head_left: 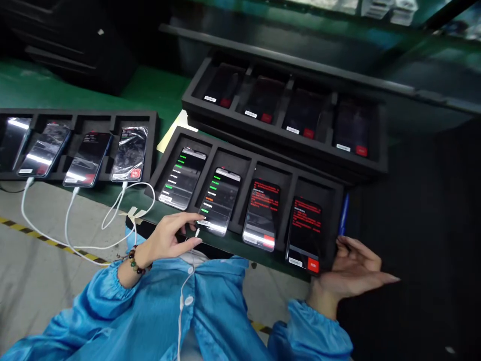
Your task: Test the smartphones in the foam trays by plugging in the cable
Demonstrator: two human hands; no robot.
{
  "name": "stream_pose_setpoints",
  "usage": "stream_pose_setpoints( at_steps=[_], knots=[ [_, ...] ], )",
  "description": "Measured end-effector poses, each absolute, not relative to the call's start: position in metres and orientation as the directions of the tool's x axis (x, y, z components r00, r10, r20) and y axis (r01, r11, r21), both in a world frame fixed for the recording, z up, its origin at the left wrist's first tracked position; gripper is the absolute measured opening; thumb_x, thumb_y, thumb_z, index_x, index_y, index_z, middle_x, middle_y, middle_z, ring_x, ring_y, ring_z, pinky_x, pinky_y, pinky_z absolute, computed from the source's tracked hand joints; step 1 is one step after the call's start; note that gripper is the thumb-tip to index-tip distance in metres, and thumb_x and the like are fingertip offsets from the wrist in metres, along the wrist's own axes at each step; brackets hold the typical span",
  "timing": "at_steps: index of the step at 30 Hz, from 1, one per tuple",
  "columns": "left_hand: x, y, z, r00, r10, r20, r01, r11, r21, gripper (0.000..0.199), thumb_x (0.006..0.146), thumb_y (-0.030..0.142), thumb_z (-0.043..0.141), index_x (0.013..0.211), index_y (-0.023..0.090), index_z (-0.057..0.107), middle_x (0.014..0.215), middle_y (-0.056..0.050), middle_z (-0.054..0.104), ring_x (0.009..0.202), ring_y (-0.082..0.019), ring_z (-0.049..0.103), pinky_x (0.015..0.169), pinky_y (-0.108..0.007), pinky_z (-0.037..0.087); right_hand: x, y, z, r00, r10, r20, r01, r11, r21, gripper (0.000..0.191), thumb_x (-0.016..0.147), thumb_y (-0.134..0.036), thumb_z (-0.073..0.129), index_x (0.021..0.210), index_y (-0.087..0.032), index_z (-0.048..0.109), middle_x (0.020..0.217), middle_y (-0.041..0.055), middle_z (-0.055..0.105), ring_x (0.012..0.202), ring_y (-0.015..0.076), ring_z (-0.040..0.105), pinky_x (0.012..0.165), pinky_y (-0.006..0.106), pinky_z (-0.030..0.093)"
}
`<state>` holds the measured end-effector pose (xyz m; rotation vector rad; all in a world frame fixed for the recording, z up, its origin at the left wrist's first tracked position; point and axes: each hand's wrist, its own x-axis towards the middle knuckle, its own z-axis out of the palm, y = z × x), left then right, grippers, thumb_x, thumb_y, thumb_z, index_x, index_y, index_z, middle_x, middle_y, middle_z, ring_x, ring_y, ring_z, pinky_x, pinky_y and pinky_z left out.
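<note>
In the head view my left hand point(167, 240) reaches the near edge of the foam tray. Its index fingertip rests on the lower end of a phone point(219, 203) lit with green, white and orange text lines. The thumb is held apart below, beside the small plug of a thin white cable point(182, 296) that hangs down my front. My right hand point(355, 265) is at the tray's right end, palm up with fingers spread, holding nothing. Close above its fingertips is a blue pen-like object point(343, 214). Nearest it in the tray lies a phone point(305, 233) with red text.
The black foam tray point(235, 158) also holds a green-text phone point(183, 178) and a red-text phone point(262, 213). Behind, stacked trays point(285, 138) carry dark phones. At left, another tray point(152, 138) has several phones, some with white charging cables point(67, 220) looping over the edge.
</note>
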<state>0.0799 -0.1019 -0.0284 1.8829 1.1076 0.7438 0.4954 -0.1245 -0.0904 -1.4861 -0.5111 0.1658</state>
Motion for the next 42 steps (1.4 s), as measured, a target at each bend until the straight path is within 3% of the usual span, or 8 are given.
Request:
stream_pose_setpoints(
  at_steps=[5, 10, 16, 22, 30, 33, 36, 42],
  knots=[
    [0.08, -0.1, -0.032, 0.446, 0.885, 0.132, 0.372, -0.317, 0.872, 0.033, 0.104, 0.03, 0.073, 0.133, 0.018, 0.072, 0.103, -0.007, 0.081, 0.078, -0.017, 0.072, 0.072, -0.027, 0.059, 0.496, -0.127, -0.091, 0.871, 0.424, 0.246, 0.228, 0.094, -0.969, 0.073, 0.096, -0.091, 0.042, 0.083, -0.024, 0.067, 0.086, 0.0049, 0.063, 0.086, 0.0267, 0.067, 0.102, 0.056, 0.055],
    [0.085, -0.101, -0.03, 0.418, 0.907, 0.043, 0.405, -0.229, 0.885, 0.026, 0.102, 0.031, 0.073, 0.123, 0.017, 0.071, 0.1, -0.007, 0.08, 0.076, -0.016, 0.07, 0.072, -0.027, 0.058, 0.493, -0.129, -0.088, 0.858, 0.427, 0.285, 0.25, 0.137, -0.959, 0.074, 0.089, -0.097, 0.048, 0.082, -0.026, 0.067, 0.087, 0.0051, 0.062, 0.088, 0.0288, 0.067, 0.104, 0.058, 0.055],
    [0.096, -0.113, -0.029, 0.225, 0.974, 0.02, 0.398, -0.111, 0.911, 0.015, 0.105, 0.028, 0.069, 0.108, 0.021, 0.057, 0.087, -0.002, 0.075, 0.073, -0.015, 0.073, 0.069, -0.025, 0.058, 0.488, -0.127, -0.082, 0.872, 0.425, 0.243, 0.209, 0.125, -0.97, 0.077, 0.085, -0.1, 0.052, 0.085, -0.025, 0.069, 0.088, 0.0067, 0.063, 0.09, 0.0308, 0.068, 0.109, 0.062, 0.053],
    [0.095, -0.111, -0.016, 0.346, 0.938, -0.031, 0.511, -0.161, 0.844, 0.052, 0.104, 0.036, 0.071, 0.151, 0.02, 0.053, 0.098, -0.003, 0.079, 0.083, -0.019, 0.077, 0.08, -0.029, 0.062, 0.486, -0.127, -0.079, 0.875, 0.428, 0.224, 0.2, 0.101, -0.975, 0.07, 0.093, -0.091, 0.048, 0.086, -0.024, 0.068, 0.089, 0.0064, 0.063, 0.091, 0.0294, 0.069, 0.11, 0.06, 0.054],
    [0.098, -0.095, 0.001, 0.389, 0.897, -0.209, 0.582, -0.064, 0.811, 0.082, 0.103, 0.051, 0.073, 0.172, 0.026, 0.037, 0.094, 0.0, 0.078, 0.059, -0.019, 0.07, 0.059, -0.03, 0.052, 0.489, -0.127, -0.082, 0.869, 0.446, 0.212, 0.215, 0.045, -0.976, 0.072, 0.098, -0.09, 0.036, 0.085, -0.025, 0.065, 0.088, 0.0054, 0.063, 0.093, 0.0296, 0.07, 0.105, 0.057, 0.055],
    [0.1, -0.102, 0.003, 0.336, 0.904, -0.266, 0.539, 0.047, 0.841, 0.066, 0.104, 0.048, 0.072, 0.16, 0.025, 0.046, 0.096, 0.0, 0.079, 0.061, -0.018, 0.07, 0.059, -0.028, 0.052, 0.491, -0.127, -0.084, 0.871, 0.44, 0.218, 0.216, 0.055, -0.975, 0.073, 0.096, -0.092, 0.037, 0.085, -0.025, 0.065, 0.087, 0.0054, 0.063, 0.091, 0.0292, 0.069, 0.102, 0.056, 0.054],
    [0.103, -0.116, -0.002, 0.164, 0.932, -0.323, 0.426, 0.229, 0.875, 0.038, 0.104, 0.052, 0.072, 0.123, 0.023, 0.054, 0.09, -0.003, 0.08, 0.076, -0.021, 0.077, 0.065, -0.028, 0.056, 0.492, -0.126, -0.084, 0.876, 0.433, 0.213, 0.209, 0.057, -0.976, 0.073, 0.095, -0.092, 0.039, 0.085, -0.025, 0.065, 0.086, 0.0049, 0.063, 0.09, 0.0282, 0.068, 0.101, 0.054, 0.054],
    [0.113, -0.124, -0.011, 0.328, 0.783, -0.528, 0.109, 0.524, 0.845, 0.057, 0.1, 0.077, 0.07, 0.093, 0.02, 0.063, 0.083, -0.008, 0.076, 0.078, -0.022, 0.073, 0.081, -0.037, 0.062, 0.485, -0.125, -0.075, 0.876, 0.425, 0.227, 0.245, 0.011, -0.969, 0.073, 0.095, -0.093, 0.035, 0.084, -0.026, 0.063, 0.086, 0.0054, 0.061, 0.094, 0.0311, 0.072, 0.102, 0.056, 0.057]
  ],
)
